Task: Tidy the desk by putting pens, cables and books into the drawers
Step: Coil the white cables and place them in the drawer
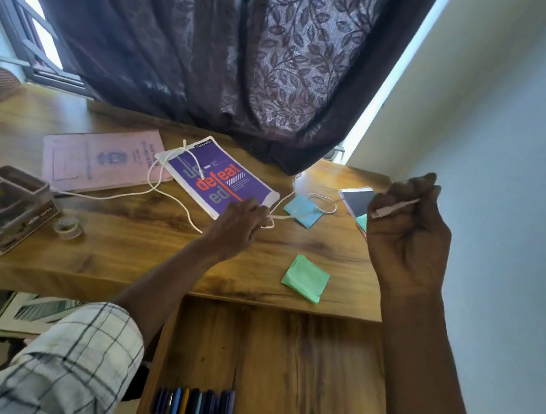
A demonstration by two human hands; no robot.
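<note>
White cable (126,195) across the desk (136,227): your left hand (239,227) pinches it, your right hand (407,233) grips its plug end.

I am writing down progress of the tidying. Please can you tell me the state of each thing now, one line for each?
Drawer: open, pens at its front left.
Pens: in the drawer.
White cable: loose across desk and books.
Purple book: closed, flat on desk.
Pink book: closed, flat on desk.
Left hand: shut on white cable.
Right hand: shut on the cable's plug end.
</note>
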